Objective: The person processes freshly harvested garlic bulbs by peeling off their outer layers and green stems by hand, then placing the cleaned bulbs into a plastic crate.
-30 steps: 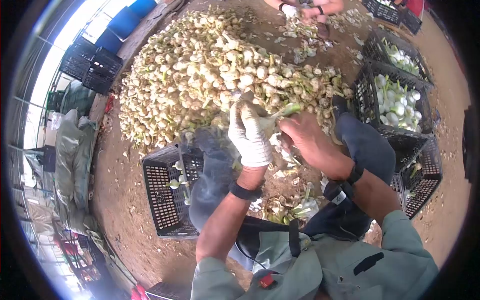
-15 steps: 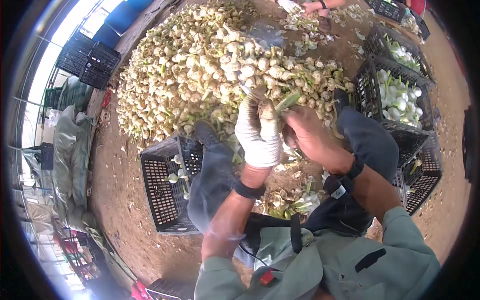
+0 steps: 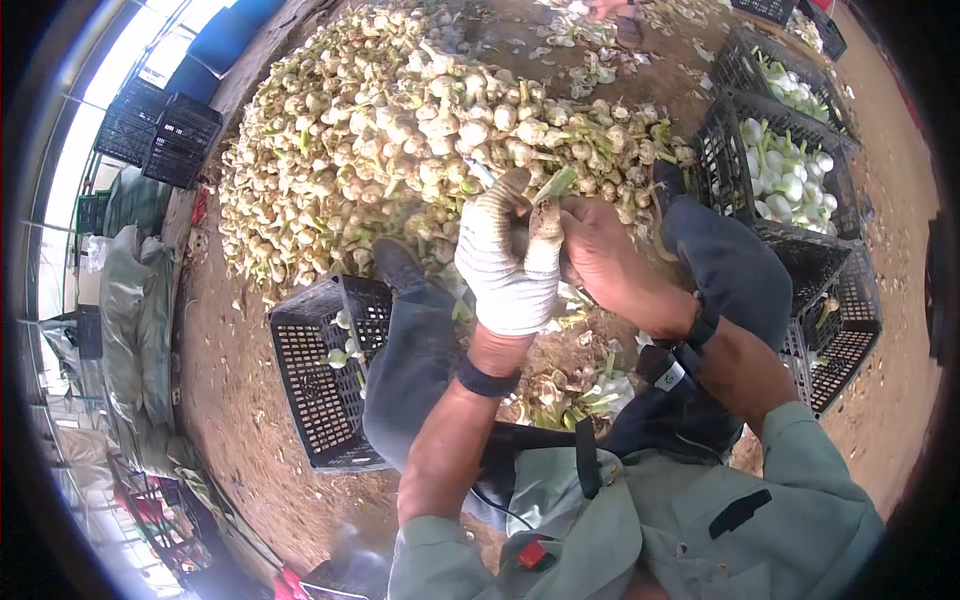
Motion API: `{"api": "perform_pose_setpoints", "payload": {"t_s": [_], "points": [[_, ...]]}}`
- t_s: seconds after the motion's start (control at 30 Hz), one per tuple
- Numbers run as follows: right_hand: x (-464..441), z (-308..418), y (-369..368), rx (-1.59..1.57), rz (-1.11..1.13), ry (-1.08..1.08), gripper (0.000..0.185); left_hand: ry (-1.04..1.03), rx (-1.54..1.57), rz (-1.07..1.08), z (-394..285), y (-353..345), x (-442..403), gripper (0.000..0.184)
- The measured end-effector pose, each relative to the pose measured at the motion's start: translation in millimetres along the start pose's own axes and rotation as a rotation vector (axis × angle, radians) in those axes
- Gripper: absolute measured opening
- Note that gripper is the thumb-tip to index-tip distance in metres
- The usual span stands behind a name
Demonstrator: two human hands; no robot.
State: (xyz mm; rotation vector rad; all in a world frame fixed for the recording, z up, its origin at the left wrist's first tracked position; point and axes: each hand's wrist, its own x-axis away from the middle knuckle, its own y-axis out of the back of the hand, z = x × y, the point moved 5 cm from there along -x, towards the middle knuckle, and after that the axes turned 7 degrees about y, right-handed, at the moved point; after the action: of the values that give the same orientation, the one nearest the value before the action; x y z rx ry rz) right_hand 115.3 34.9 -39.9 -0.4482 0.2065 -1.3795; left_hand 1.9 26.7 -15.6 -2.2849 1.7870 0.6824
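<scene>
My left hand [image 3: 508, 262], in a whitish glove with a dirty thumb and fingers, is closed round a bulb whose green stem [image 3: 556, 184] sticks out at the top. Most of the bulb is hidden by the fingers. A thin pale tool, perhaps a blade [image 3: 481, 173], shows beside the glove's thumb. My bare right hand [image 3: 604, 254] touches the left fingertips, its own fingers pinched together at the bulb; what they grip is hidden. Beyond both hands lies a large heap of unpeeled bulbs [image 3: 400, 130].
A black crate [image 3: 318, 400] with a few bulbs stands left of my legs. Crates of white peeled bulbs [image 3: 790, 180] stand at the right. Peelings [image 3: 565, 395] lie between my legs. Another person's hand [image 3: 608, 8] shows at the top. Stacked crates [image 3: 182, 140] are at the left.
My hands stay together, and the stem between them has tilted and sits slightly further left. The other person's hands have moved up, partly out of view. The whole view has shifted slightly.
</scene>
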Motion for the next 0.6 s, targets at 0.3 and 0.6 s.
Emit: {"api": "perform_pose_setpoints", "payload": {"t_s": [0.3, 0.6], "points": [[-3, -8, 3, -0.044, -0.021, 0.048, 0.022, 0.039, 0.173, -0.122, -10, -8, -1, 0.030], [5, 9, -11, 0.262, 0.100, 0.083, 0.020, 0.697, 0.662, -0.312, 27, 19, -15, 0.053]]}}
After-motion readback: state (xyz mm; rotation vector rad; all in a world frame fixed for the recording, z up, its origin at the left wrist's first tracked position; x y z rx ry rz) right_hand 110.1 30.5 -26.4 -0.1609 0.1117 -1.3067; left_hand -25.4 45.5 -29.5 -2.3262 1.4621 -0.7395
